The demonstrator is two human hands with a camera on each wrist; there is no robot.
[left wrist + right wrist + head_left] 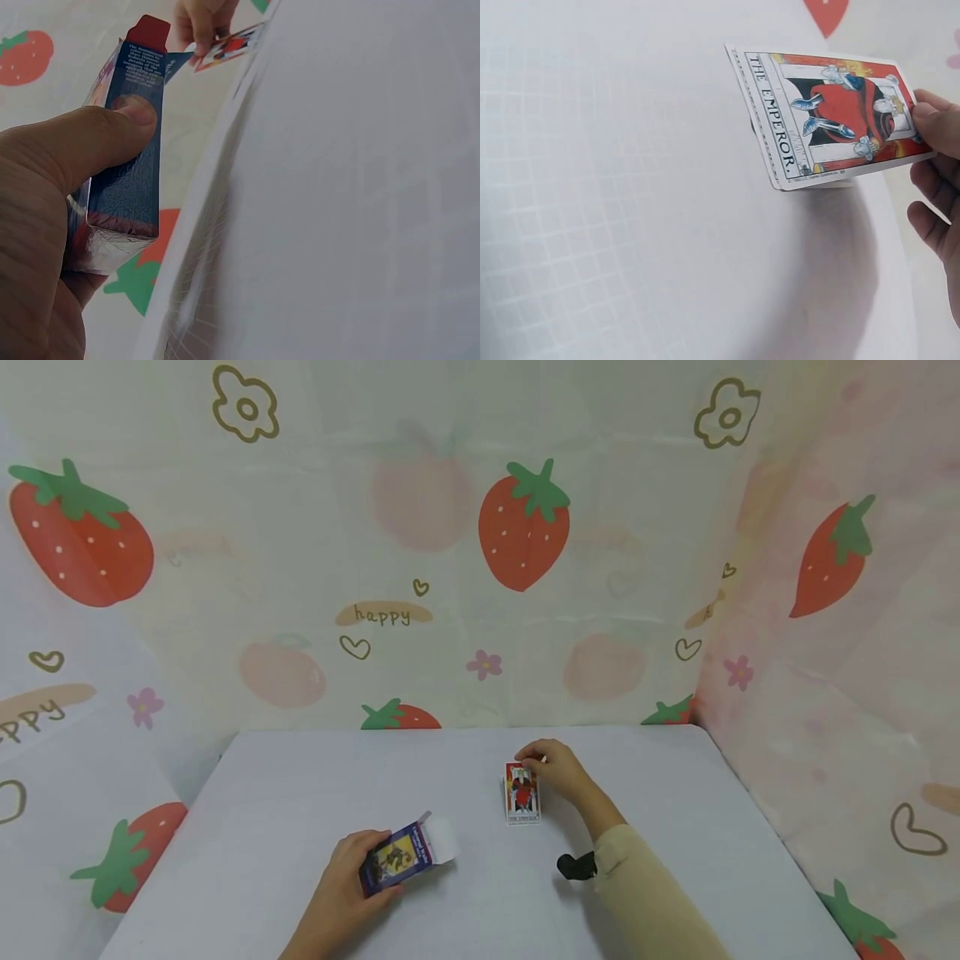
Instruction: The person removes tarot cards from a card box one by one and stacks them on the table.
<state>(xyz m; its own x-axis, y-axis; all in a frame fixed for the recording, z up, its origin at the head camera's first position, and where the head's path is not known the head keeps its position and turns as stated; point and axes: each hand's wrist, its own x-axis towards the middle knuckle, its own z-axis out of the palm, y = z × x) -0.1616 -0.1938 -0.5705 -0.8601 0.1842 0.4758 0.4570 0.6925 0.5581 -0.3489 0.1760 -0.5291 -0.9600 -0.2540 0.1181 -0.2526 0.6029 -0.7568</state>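
My left hand point(347, 878) grips a blue card box point(396, 860) with a yellow picture on its front, the thumb along its narrow side in the left wrist view. The box's white flap point(442, 840) stands open toward the right. My right hand point(561, 770) pinches the far end of a tarot card point(522, 797) lettered THE EMPEROR. In the right wrist view the thumb lies over the card's end point(847, 116), and the edges of other cards show under it. How many cards the fingers hold cannot be told. The box's inside is hidden.
A white-covered table point(315, 785) lies under both hands. Behind it hangs a curtain point(300, 527) printed with strawberries, and similar sheets hang at both sides. A black device point(576, 867) sits at the right wrist, beside the beige sleeve point(652, 885).
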